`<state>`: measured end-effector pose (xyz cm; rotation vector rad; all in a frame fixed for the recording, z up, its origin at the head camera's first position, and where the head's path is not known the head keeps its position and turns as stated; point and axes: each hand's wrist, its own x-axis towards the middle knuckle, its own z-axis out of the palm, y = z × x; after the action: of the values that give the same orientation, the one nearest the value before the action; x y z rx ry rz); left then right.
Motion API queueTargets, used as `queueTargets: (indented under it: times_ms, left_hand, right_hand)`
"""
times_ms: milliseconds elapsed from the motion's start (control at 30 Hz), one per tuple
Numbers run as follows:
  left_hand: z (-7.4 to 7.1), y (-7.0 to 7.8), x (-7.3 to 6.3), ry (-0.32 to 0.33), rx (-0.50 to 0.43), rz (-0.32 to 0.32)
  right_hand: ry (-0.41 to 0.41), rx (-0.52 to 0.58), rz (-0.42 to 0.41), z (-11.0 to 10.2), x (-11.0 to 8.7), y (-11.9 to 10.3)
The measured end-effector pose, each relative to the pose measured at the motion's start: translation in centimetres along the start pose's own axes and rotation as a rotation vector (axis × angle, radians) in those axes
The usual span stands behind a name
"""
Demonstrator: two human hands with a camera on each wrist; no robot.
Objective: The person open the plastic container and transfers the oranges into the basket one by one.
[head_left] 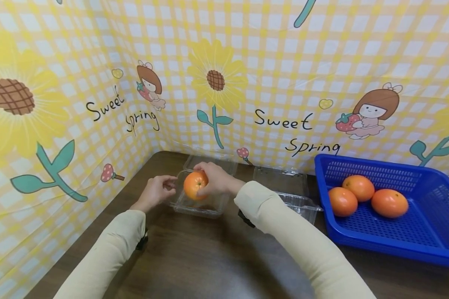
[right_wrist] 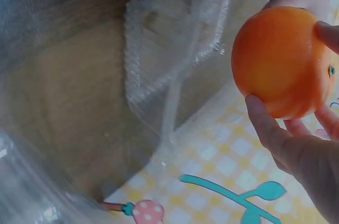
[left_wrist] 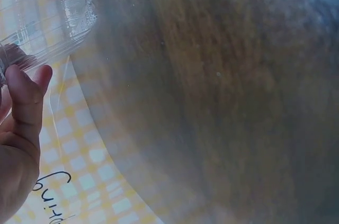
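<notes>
My right hand [head_left: 218, 179] grips an orange [head_left: 194, 185], fingers on one side and thumb on the other. In the head view the fruit is held over a clear plastic container [head_left: 198, 212] on the table; whether it touches the bottom I cannot tell. The right wrist view shows the orange [right_wrist: 280, 62] between the fingertips, its small green stem mark facing right. At the container's left side is my left hand [head_left: 156, 192], bent at the fingers. In the left wrist view, its thumb and a finger pinch the edge of the clear container [left_wrist: 47, 12].
A blue plastic basket [head_left: 381, 245] at the right holds three more oranges [head_left: 389, 203]. Between it and the right forearm stands another clear container [head_left: 299, 203], partly covered by the sleeve. A yellow checked cloth [head_left: 284, 74] hangs behind the brown table [head_left: 194, 257].
</notes>
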<state>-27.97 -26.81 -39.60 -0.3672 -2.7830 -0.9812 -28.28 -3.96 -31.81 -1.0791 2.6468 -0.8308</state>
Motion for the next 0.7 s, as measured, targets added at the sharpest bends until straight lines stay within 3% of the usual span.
queueTargets:
  times_ms: [167,500,700]
  left_hand:
    - [0.1,0.0,0.0,0.012,0.010,0.003]
    - [0.2,0.2,-0.1,-0.009,0.009,-0.032]
    - [0.1,0.3,-0.2,-0.004,0.009,-0.023]
  right_hand:
    - [-0.004,0.004,-0.035,-1.2,-0.7,-0.6]
    - [0.016,-0.113,-0.105,-4.4,-2.4,-1.5]
    - [0.040,-0.113,-0.105,-6.4,-4.1,-1.6]
